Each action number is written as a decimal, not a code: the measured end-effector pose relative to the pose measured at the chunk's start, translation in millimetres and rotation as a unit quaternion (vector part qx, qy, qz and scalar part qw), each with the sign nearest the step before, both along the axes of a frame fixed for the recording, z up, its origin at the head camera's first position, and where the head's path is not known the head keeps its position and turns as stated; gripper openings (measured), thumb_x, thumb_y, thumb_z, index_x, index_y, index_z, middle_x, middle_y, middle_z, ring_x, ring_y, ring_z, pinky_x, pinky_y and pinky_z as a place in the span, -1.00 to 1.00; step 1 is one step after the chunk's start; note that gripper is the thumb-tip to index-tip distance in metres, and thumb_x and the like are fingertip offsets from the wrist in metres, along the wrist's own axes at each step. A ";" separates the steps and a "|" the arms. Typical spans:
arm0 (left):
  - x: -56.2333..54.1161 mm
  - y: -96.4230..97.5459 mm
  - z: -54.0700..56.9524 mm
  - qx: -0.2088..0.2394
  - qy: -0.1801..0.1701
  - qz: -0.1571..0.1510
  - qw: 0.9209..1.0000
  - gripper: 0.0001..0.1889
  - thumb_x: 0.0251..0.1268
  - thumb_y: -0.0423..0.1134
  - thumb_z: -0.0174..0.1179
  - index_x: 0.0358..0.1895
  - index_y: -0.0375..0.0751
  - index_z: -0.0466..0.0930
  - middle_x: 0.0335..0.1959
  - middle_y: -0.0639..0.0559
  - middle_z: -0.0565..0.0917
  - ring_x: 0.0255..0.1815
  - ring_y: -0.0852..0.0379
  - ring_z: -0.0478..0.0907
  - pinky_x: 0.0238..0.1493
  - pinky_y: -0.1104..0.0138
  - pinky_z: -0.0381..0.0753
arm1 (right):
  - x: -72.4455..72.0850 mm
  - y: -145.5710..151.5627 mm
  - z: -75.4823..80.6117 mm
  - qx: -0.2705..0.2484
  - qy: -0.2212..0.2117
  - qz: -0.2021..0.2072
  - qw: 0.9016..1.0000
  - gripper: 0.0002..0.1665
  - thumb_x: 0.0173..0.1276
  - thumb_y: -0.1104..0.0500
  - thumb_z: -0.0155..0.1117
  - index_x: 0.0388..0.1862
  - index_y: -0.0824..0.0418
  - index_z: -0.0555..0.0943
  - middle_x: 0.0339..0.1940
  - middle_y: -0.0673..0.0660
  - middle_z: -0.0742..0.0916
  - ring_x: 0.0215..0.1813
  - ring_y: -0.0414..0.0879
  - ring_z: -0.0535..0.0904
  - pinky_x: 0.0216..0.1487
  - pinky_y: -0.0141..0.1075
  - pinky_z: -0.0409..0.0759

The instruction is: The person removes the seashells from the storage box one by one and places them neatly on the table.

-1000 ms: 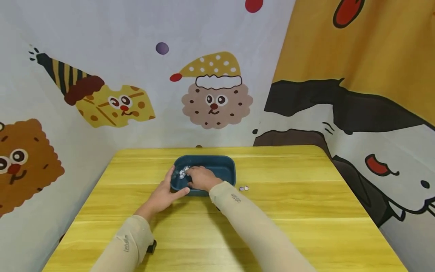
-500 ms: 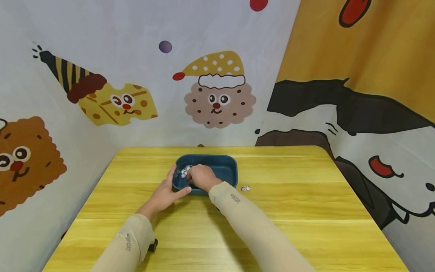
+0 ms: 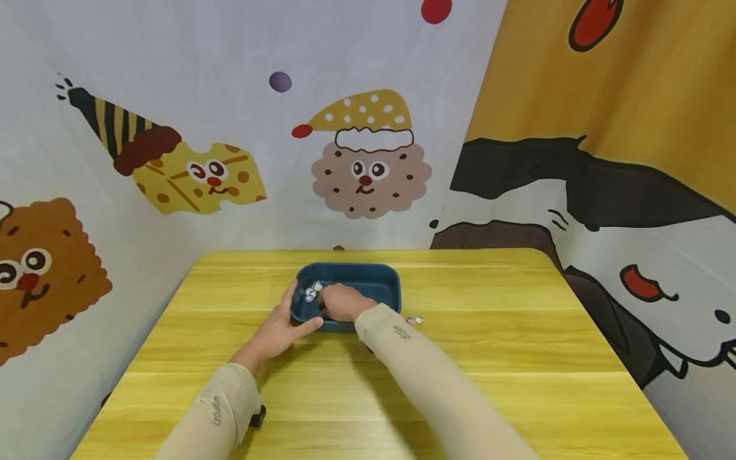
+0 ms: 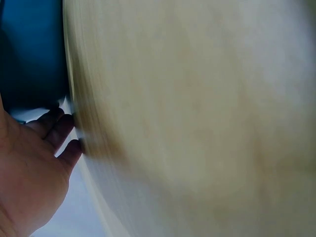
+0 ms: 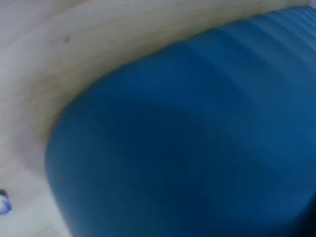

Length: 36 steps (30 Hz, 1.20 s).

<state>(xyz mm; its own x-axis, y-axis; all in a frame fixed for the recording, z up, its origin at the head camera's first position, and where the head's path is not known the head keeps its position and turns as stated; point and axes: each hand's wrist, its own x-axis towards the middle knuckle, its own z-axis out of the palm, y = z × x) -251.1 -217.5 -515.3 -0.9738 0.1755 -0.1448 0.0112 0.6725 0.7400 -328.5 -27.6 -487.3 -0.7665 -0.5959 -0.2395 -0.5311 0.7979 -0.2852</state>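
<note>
A dark blue rectangular box (image 3: 374,291) stands on the table, also seen as a blue wall (image 5: 187,128) in the right wrist view. My left hand (image 3: 275,331) holds its left front corner, fingers along the left end and thumb against the front. In the left wrist view, that hand's fingers (image 4: 61,129) lie beside the box's blue side (image 4: 32,54). My right hand (image 3: 344,303) reaches into the box over the front rim, fingers bent downward. Its fingertips are hidden, so whether they pinch anything cannot be told. Several small whitish round pieces (image 3: 311,294) lie just left of it.
Two more small whitish pieces (image 3: 415,319) lie on the yellow wood-grain table (image 3: 494,345), right of the box. Behind the table hangs a cartoon-printed cloth (image 3: 230,108). One small blue-and-white piece (image 5: 4,203) shows at the edge of the right wrist view.
My right hand's fingers have drawn slightly right, away from the small pieces, and bent further downward in the box. The left hand keeps its place at the corner.
</note>
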 end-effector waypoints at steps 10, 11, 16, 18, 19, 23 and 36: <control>0.2 -0.9 1.3 -0.005 -0.014 0.011 1.000 0.23 0.42 0.43 0.23 0.76 0.25 -0.57 0.76 -0.46 -0.05 0.71 -0.52 0.07 0.59 -0.42 0.21 | 0.6 19.8 -4.1 -0.053 0.090 0.016 0.994 -0.93 0.49 0.01 0.48 -0.24 -0.11 0.84 -0.21 -0.17 0.85 -0.21 -0.28 0.72 -0.04 -0.32 0.75; 0.3 -0.9 1.3 -0.005 -0.014 0.013 1.000 0.23 0.42 0.42 0.24 0.76 0.24 -0.56 0.76 -0.45 -0.05 0.71 -0.52 0.07 0.59 -0.42 0.20 | 0.3 21.2 -4.9 -0.053 0.091 0.018 0.994 -0.92 0.49 0.00 0.47 -0.24 -0.11 0.83 -0.23 -0.17 0.84 -0.23 -0.29 0.71 -0.06 -0.33 0.74; -0.1 -0.8 0.1 -0.013 -0.013 0.017 1.000 0.24 0.42 0.42 0.24 0.76 0.24 -0.57 0.75 -0.46 -0.04 0.71 -0.54 0.06 0.59 -0.44 0.19 | -1.6 25.1 -9.3 -0.054 0.081 0.016 0.995 -0.89 0.51 -0.03 0.44 -0.24 -0.12 0.84 -0.24 -0.18 0.84 -0.29 -0.34 0.67 -0.13 -0.38 0.72; -0.5 -1.1 -0.6 -0.016 -0.012 0.016 1.000 0.24 0.41 0.43 0.24 0.76 0.26 -0.57 0.75 -0.46 -0.03 0.71 -0.54 0.07 0.59 -0.44 0.19 | -2.3 25.6 -10.5 -0.054 0.076 0.012 0.996 -0.88 0.51 -0.04 0.44 -0.23 -0.11 0.84 -0.24 -0.17 0.84 -0.30 -0.34 0.67 -0.15 -0.38 0.72; -0.6 -1.3 -0.7 -0.017 -0.011 0.015 1.000 0.24 0.41 0.44 0.23 0.76 0.26 -0.57 0.75 -0.46 -0.03 0.71 -0.54 0.07 0.59 -0.43 0.19 | -2.5 25.5 -10.8 -0.054 0.075 0.011 0.996 -0.87 0.51 -0.04 0.44 -0.23 -0.10 0.85 -0.24 -0.17 0.84 -0.31 -0.34 0.67 -0.15 -0.38 0.72; -1.1 -1.7 -1.2 -0.015 -0.010 0.015 1.000 0.24 0.40 0.44 0.24 0.76 0.27 -0.57 0.76 -0.44 -0.04 0.71 -0.52 0.07 0.59 -0.43 0.19 | -3.3 25.5 -12.0 -0.052 0.076 0.011 0.996 -0.86 0.50 -0.05 0.45 -0.22 -0.09 0.86 -0.24 -0.16 0.85 -0.32 -0.34 0.68 -0.17 -0.39 0.72; -2.1 -0.6 -0.5 -0.017 -0.001 0.009 1.000 0.25 0.38 0.47 0.23 0.77 0.25 -0.55 0.75 -0.46 -0.01 0.70 -0.53 0.09 0.59 -0.43 0.20 | -1.1 28.1 -8.6 -0.056 0.055 0.017 0.997 -0.84 0.54 -0.04 0.42 -0.23 -0.05 0.83 -0.32 -0.14 0.81 -0.39 -0.32 0.63 -0.26 -0.39 0.66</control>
